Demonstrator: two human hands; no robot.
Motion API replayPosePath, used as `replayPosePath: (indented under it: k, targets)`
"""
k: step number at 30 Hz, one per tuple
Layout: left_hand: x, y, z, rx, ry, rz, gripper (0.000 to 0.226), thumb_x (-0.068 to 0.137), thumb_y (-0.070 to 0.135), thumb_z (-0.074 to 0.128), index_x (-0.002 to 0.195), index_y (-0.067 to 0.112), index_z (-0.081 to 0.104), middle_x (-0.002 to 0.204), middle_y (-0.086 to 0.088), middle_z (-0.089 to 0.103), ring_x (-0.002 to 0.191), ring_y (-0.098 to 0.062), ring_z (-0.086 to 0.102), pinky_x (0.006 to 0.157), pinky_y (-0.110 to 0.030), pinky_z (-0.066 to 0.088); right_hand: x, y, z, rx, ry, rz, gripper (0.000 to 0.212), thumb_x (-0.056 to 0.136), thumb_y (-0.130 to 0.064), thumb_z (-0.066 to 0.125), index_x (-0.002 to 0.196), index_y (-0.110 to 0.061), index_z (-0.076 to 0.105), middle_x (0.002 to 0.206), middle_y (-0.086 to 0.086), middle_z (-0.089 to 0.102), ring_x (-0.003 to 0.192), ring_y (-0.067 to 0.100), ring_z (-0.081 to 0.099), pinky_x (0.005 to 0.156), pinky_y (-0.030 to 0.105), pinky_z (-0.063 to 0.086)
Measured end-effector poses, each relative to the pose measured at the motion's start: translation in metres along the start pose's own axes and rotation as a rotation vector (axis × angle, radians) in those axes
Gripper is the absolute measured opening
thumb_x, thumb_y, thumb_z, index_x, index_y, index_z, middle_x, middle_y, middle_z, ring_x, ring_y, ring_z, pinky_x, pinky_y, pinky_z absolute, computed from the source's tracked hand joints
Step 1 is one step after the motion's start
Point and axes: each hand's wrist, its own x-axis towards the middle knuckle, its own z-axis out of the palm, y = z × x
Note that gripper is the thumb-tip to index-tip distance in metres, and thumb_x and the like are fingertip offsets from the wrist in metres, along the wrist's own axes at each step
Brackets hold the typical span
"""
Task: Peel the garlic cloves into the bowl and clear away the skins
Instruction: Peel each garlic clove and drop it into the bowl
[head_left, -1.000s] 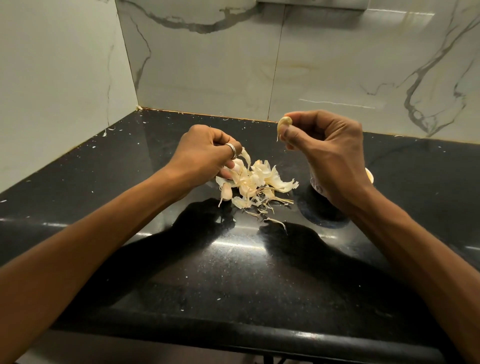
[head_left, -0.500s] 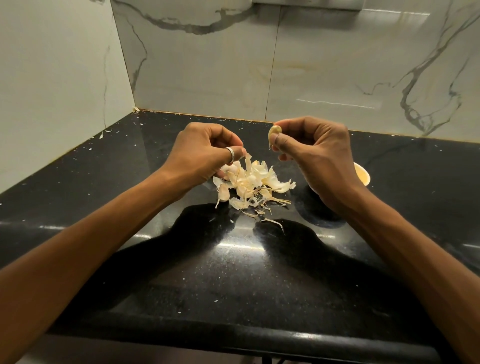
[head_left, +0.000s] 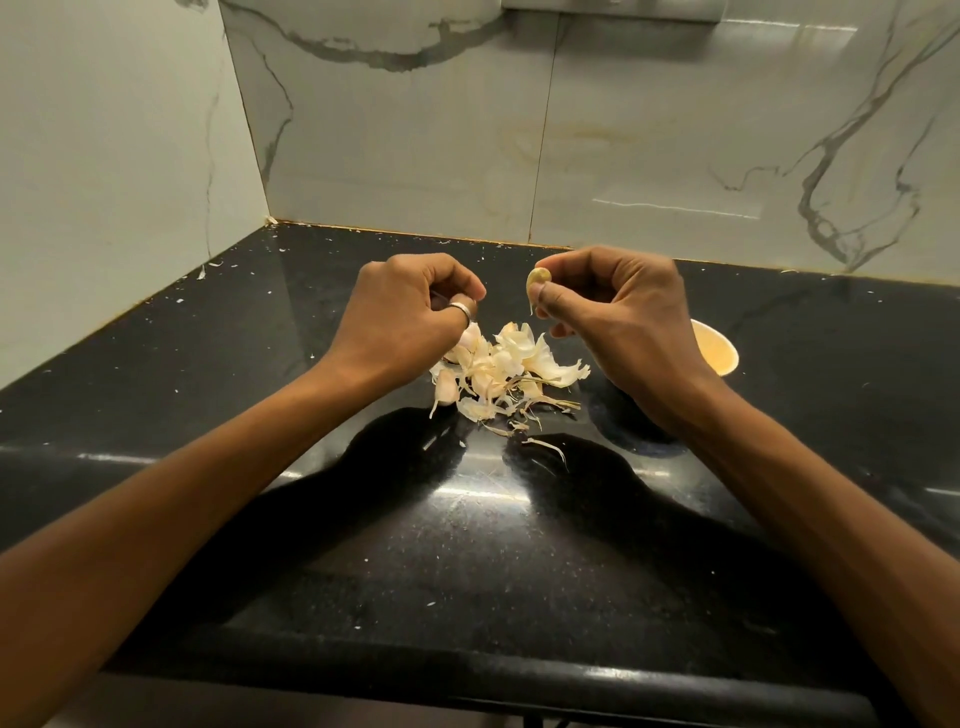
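While the right hand (head_left: 623, 322) hung above the black worktop (head_left: 467, 545), its thumb and forefinger pinched a single garlic clove (head_left: 538, 278), yellowish and mostly bare, with a thin thread of skin trailing from its lower end; the other fingers (head_left: 597, 270) of that hand were curled in toward the palm. Just across from it, apart from the clove, the left hand (head_left: 400, 317) was raised at about the same height, its fingers (head_left: 467, 283) clenched with the tips drawn against the thumb, and I could not tell whether a scrap of skin sat between them. A silver ring (head_left: 462, 310) showed on one finger of that hand. Below and between the two hands lay a loose pile of skins (head_left: 511, 364) on the worktop, pale and papery, with a few thin stalky strips strewn at its near edge. At the left side of the pile lay an unpeeled clove (head_left: 445, 388). A small pale bowl (head_left: 719, 351) stood on the worktop to the right of the pile, mostly hidden behind the right hand and wrist, so its contents could not be made out. White flecks dotted the dark surface, and marbled wall tiles (head_left: 623, 130) rose behind it
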Motion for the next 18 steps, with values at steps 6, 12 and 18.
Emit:
replayPosePath:
  k: [6,12,18]
  targets:
    - [0.001,0.003,-0.002,-0.061,0.034,0.078,0.010,0.089,0.020,0.076,0.099,0.019,0.076,0.080,0.017,0.068,0.069,0.007,0.064,0.066,-0.008,0.051,-0.001,-0.001,0.001,-0.006,-0.051,0.032,0.012,0.092,-0.013,0.074,0.102,-0.008,0.075,0.089,0.004,0.077,0.079,0.017,0.075,0.068,0.027,0.062]
    - [-0.002,0.010,0.001,-0.107,-0.002,0.179,0.012,0.091,0.021,0.074,0.103,0.018,0.076,0.084,0.016,0.070,0.075,0.000,0.068,0.070,-0.014,0.055,-0.001,-0.002,0.004,-0.023,-0.067,0.037,0.017,0.092,-0.016,0.076,0.106,-0.007,0.072,0.089,0.004,0.076,0.077,0.016,0.074,0.067,0.027,0.061]
    - [-0.004,0.010,0.003,-0.060,0.005,0.274,0.012,0.091,0.018,0.073,0.102,0.013,0.077,0.081,0.009,0.071,0.076,-0.002,0.067,0.068,-0.011,0.052,-0.003,-0.002,0.005,-0.117,-0.077,-0.010,0.012,0.089,-0.017,0.078,0.098,-0.010,0.073,0.084,0.002,0.074,0.075,0.019,0.073,0.069,0.039,0.063]
